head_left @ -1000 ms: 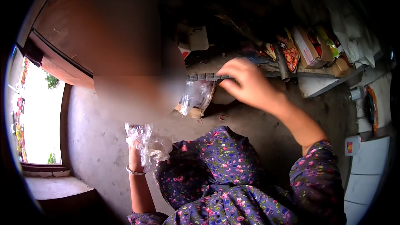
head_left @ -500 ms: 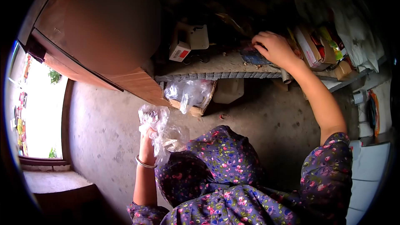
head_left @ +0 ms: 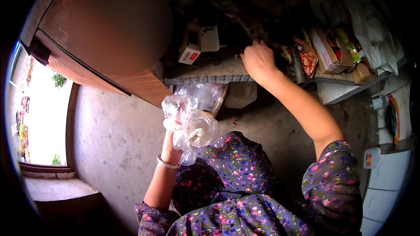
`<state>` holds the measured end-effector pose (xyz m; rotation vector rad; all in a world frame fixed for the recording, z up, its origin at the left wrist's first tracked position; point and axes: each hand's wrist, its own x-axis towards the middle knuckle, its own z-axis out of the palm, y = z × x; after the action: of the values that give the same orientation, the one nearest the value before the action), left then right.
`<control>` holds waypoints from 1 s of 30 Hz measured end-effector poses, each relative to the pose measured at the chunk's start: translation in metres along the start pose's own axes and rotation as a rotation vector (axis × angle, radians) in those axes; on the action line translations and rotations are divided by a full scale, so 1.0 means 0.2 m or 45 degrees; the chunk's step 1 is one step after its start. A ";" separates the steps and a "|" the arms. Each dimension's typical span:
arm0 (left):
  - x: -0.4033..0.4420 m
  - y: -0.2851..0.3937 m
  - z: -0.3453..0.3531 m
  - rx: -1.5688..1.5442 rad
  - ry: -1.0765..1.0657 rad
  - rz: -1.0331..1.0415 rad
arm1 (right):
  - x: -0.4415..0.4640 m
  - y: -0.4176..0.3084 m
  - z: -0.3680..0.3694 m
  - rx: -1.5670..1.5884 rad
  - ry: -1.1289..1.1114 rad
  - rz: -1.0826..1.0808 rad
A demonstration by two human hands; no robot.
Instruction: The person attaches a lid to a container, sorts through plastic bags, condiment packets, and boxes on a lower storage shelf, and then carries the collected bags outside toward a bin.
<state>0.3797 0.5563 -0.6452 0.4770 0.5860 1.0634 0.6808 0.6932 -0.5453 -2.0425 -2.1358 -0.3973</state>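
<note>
My left hand (head_left: 173,137) is closed around a bunch of crumpled clear plastic bags (head_left: 194,126), which cover most of its fingers. It hangs just in front of a cardboard box (head_left: 211,114) of similar clear bags (head_left: 203,92) under the shelf. My right hand (head_left: 259,61) is over the front edge of the dark, cluttered shelf (head_left: 227,67). Its fingers are curled and closed; whatever they grip is too dark to make out. Right of it lie a colourful printed packet (head_left: 307,57) and an open carton (head_left: 326,54) of packets.
A small white box with a red label (head_left: 189,54) stands on the shelf's left part. A pale plastic container (head_left: 240,94) sits beneath the shelf. On the left are a wooden cabinet (head_left: 122,81) and a bright opening (head_left: 43,118). White drawers (head_left: 385,192) stand at right.
My right hand has moved left along the shelf, uncovering the printed packet. The dark blue flat item beneath it no longer shows there. My left hand has shifted right with the plastic bags.
</note>
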 end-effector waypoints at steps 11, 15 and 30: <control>0.05 -0.04 0.11 0.077 0.224 -0.150 | -0.07 -0.04 0.00 0.132 0.152 0.013; 0.09 -0.01 0.29 0.169 0.268 -0.127 | -0.12 -0.07 -0.01 0.129 0.209 -0.019; 0.15 -0.06 0.39 0.203 0.277 -0.095 | -0.10 -0.11 -0.01 0.251 0.259 -0.102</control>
<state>0.4489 0.5714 -0.6006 0.4778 0.8795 1.0081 0.6599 0.6720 -0.5513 -1.7370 -2.0503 -0.3708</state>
